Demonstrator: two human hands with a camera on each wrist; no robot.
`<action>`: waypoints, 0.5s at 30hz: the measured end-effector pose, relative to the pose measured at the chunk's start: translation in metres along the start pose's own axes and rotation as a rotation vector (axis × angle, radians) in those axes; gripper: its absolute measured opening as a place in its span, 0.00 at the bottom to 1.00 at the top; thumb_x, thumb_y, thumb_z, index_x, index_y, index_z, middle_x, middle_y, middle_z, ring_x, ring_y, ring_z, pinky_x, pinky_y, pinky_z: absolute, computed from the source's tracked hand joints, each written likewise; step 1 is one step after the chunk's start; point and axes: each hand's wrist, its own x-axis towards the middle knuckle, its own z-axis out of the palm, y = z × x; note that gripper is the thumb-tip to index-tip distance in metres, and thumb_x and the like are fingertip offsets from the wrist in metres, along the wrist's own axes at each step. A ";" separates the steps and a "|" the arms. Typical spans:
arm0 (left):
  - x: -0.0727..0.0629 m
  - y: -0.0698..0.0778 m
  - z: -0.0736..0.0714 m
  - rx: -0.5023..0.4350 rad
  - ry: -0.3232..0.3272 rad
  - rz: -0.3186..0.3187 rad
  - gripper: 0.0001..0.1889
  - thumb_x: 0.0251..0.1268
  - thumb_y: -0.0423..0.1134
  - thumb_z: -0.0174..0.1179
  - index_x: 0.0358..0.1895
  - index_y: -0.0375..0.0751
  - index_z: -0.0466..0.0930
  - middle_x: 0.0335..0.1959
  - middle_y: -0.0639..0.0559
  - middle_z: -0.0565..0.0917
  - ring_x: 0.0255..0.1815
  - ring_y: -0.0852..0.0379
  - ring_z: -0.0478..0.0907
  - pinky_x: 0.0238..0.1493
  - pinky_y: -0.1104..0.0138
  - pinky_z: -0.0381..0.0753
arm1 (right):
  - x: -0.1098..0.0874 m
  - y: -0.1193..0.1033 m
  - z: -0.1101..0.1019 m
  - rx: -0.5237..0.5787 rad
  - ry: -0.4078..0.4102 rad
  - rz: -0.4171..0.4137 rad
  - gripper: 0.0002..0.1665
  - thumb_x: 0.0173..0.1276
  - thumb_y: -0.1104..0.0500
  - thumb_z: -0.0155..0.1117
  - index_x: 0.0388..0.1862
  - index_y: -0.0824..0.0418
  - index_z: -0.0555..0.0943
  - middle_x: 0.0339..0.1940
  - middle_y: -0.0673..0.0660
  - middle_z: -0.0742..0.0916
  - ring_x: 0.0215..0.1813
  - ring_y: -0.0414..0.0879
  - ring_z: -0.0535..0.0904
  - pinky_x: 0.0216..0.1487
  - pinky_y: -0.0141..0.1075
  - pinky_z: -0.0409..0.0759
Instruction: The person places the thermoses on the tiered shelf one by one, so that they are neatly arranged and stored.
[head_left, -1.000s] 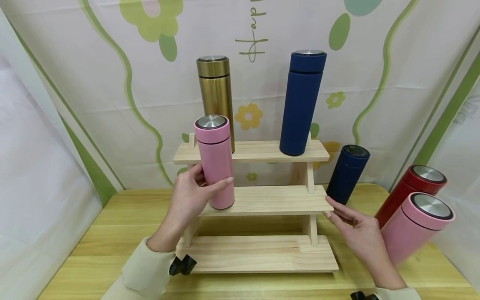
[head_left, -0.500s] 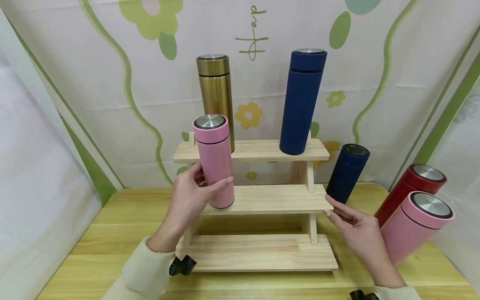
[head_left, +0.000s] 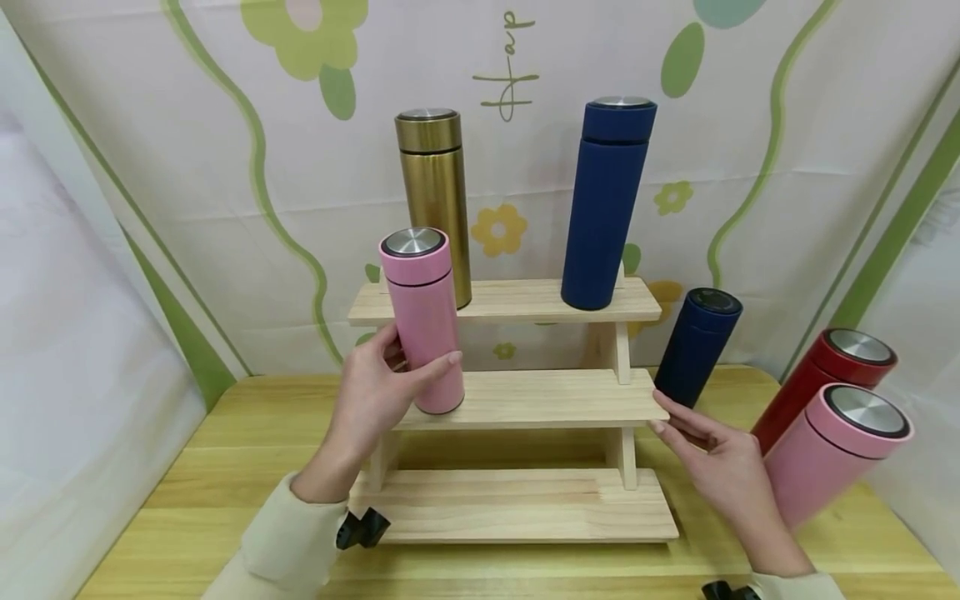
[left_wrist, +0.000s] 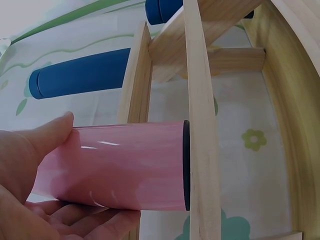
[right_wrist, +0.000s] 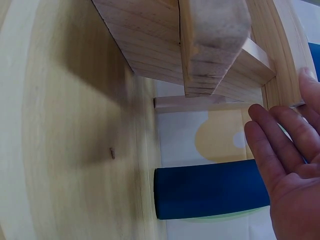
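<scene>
My left hand (head_left: 372,392) grips a pink thermos bottle (head_left: 424,312), thumb across its front and fingers behind. The bottle stands upright at the left end of the middle shelf of a wooden three-tier display stand (head_left: 555,398). From the left wrist view, the pink bottle's dark base (left_wrist: 187,165) meets the shelf board. At the right end of that shelf, my right hand (head_left: 723,471) holds the corner between thumb and index finger; its other fingers (right_wrist: 270,145) extend below the board. On the top shelf stand a gold thermos (head_left: 437,200) and a tall blue thermos (head_left: 609,208).
Right of the stand, on the wooden table (head_left: 187,500), are a short dark blue thermos (head_left: 693,350), a red thermos (head_left: 817,383) and a second pink thermos (head_left: 828,467). A flower-print cloth (head_left: 540,167) hangs close behind.
The pink bottle has shifted slightly left along the middle shelf with my left hand around it. My right hand keeps its place at the shelf's end.
</scene>
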 end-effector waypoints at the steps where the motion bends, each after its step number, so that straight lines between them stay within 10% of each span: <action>1: 0.000 0.000 0.000 -0.003 0.002 -0.002 0.36 0.59 0.52 0.82 0.69 0.47 0.80 0.64 0.46 0.88 0.64 0.47 0.87 0.68 0.51 0.87 | 0.000 0.000 0.000 0.003 -0.001 0.000 0.27 0.75 0.47 0.75 0.71 0.43 0.85 0.53 0.35 0.91 0.46 0.19 0.86 0.16 0.39 0.65; 15: -0.024 -0.023 -0.014 0.059 0.145 0.068 0.45 0.56 0.56 0.83 0.76 0.47 0.74 0.72 0.49 0.81 0.73 0.46 0.78 0.78 0.48 0.77 | -0.002 -0.003 0.000 0.010 0.003 -0.022 0.26 0.75 0.48 0.75 0.70 0.45 0.85 0.56 0.43 0.91 0.47 0.20 0.86 0.17 0.37 0.69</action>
